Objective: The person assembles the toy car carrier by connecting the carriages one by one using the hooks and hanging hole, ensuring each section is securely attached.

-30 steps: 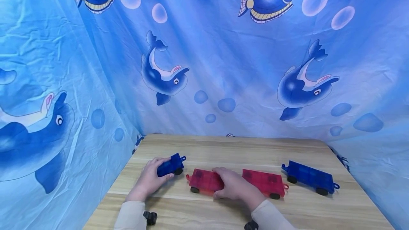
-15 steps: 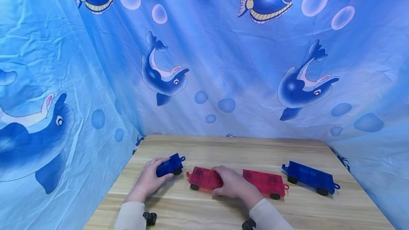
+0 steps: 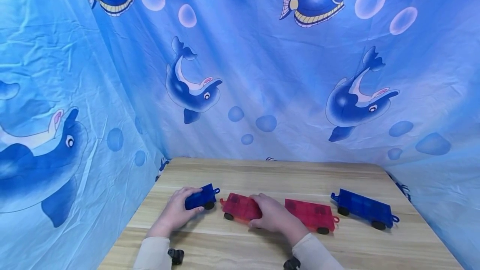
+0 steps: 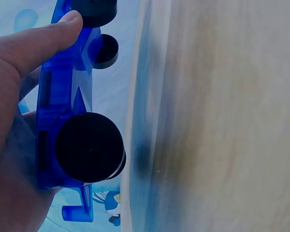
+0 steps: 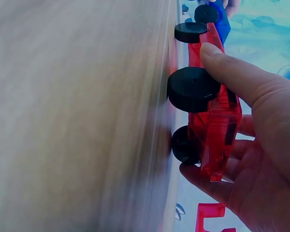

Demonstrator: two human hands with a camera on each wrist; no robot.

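On the left of the wooden table, my left hand grips a blue toy train car, its ring end pointing right. Thumb and fingers clasp the body of this blue car from both sides in the left wrist view, with black wheels toward the table. My right hand holds a red toy train car over its right half, which it hides. The red car's left hook sits close to the blue ring, and a small gap seems to separate them. Whether the wheels touch the table is unclear.
A second red train car stands just right of my right hand, partly behind it. Farther right is another blue train car, set at a slant. A sea-patterned curtain hangs behind the wooden table and at its sides.
The held blue car has shifted slightly right and nearer to me with my left hand. The held red car has tilted a little, its hook end rising toward the blue ring.
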